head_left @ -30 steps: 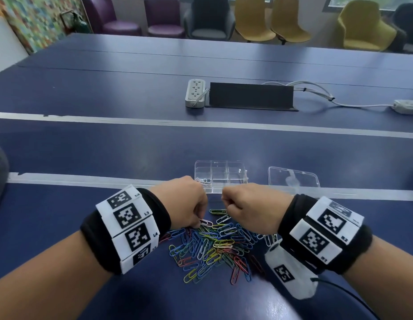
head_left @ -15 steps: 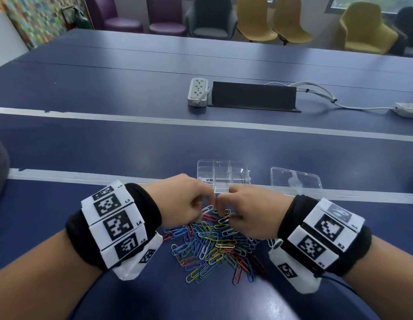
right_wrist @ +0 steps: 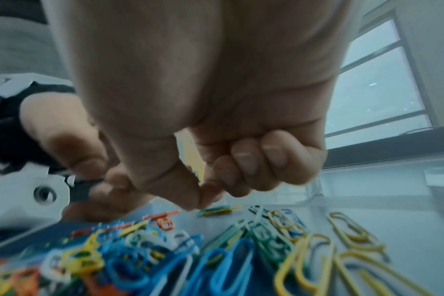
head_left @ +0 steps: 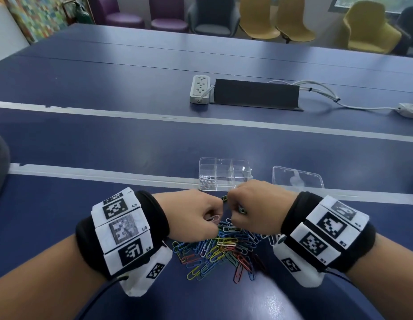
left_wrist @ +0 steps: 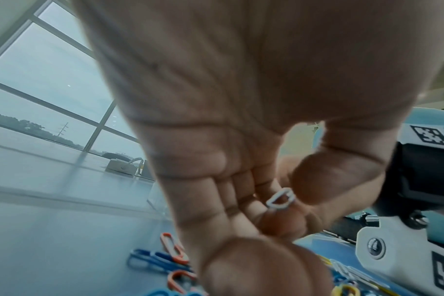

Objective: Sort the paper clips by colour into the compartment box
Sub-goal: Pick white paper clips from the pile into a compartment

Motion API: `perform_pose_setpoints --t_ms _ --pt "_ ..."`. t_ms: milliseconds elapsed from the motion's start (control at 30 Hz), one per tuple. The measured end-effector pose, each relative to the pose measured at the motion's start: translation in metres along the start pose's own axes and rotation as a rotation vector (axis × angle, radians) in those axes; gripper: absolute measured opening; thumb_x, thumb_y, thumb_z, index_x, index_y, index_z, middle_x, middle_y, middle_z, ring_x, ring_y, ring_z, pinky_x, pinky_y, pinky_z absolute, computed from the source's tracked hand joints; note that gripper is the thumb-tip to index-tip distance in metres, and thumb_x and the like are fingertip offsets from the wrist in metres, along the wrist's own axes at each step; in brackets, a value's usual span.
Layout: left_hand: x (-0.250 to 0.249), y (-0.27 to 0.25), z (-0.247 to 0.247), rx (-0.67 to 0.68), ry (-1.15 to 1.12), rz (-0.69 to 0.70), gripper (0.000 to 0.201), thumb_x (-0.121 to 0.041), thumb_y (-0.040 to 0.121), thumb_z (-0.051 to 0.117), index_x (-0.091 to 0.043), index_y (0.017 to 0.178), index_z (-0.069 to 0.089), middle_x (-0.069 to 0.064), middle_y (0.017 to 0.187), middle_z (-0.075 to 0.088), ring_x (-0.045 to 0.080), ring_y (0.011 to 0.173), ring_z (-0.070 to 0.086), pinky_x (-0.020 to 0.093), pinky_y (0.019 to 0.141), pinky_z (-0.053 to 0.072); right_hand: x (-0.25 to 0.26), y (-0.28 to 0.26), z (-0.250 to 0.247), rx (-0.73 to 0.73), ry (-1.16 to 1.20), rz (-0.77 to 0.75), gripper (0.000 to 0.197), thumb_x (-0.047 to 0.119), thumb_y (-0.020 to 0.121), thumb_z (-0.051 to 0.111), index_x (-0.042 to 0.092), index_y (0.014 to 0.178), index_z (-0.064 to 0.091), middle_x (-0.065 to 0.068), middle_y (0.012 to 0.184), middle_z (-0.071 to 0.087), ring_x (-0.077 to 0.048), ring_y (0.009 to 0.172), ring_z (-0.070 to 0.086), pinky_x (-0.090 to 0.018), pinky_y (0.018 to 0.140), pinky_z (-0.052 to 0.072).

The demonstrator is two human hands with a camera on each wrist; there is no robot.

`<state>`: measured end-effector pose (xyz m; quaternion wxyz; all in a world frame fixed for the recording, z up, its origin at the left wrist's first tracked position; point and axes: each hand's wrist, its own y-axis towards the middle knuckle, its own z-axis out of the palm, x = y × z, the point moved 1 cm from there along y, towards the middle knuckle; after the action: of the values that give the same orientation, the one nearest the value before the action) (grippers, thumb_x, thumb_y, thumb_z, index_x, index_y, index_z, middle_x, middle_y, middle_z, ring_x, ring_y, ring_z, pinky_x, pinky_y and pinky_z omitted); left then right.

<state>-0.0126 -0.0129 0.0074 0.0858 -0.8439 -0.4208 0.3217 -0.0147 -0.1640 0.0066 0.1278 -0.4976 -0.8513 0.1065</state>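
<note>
A heap of mixed-colour paper clips (head_left: 221, 252) lies on the blue table (head_left: 108, 139) between my wrists; it fills the bottom of the right wrist view (right_wrist: 216, 252). Just beyond it stands the clear compartment box (head_left: 241, 168), with white clips (head_left: 206, 181) in its near-left cell. Both hands hover fist to fist over the heap's far edge. My left hand (head_left: 213, 215) pinches a white clip (left_wrist: 280, 199) between thumb and fingers. My right hand (head_left: 233, 210) has thumb and forefinger pressed together on a green clip (head_left: 224, 198); its other fingers are curled in.
The box's clear lid (head_left: 297, 179) lies flat to the right of the box. Farther back sit a white power strip (head_left: 200, 92), a black cable flap (head_left: 256, 94) and a second strip (head_left: 408, 110) with cords. Chairs line the far side.
Both hands have come up off the heap and turned knuckle to knuckle. The left now shows a white clip in its pinch, the right a green one.
</note>
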Motion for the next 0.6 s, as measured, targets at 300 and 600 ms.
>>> perform_pose_setpoints --t_ms 300,600 --pt "-0.014 0.005 0.007 -0.019 0.189 0.028 0.027 -0.043 0.08 0.063 -0.023 0.072 0.045 -0.008 0.064 0.042 0.013 0.063 0.042 0.026 0.057 0.033 0.004 0.003 0.0 0.103 -0.029 -0.017 0.017 0.016 0.083 0.048 0.011 0.086 0.064 -0.009 0.082 0.065 -0.029 0.076 0.059 -0.033 0.066 0.052" --pt "-0.024 0.005 0.01 -0.03 0.304 0.035 0.015 -0.03 0.083 0.059 -0.021 0.093 0.067 -0.007 0.064 0.047 0.022 0.078 0.058 0.029 0.068 0.048 0.002 -0.001 0.002 0.085 -0.02 0.005 0.023 0.021 0.08 0.052 0.009 0.087 0.069 -0.011 0.082 0.067 -0.029 0.071 0.059 -0.031 0.065 0.053"
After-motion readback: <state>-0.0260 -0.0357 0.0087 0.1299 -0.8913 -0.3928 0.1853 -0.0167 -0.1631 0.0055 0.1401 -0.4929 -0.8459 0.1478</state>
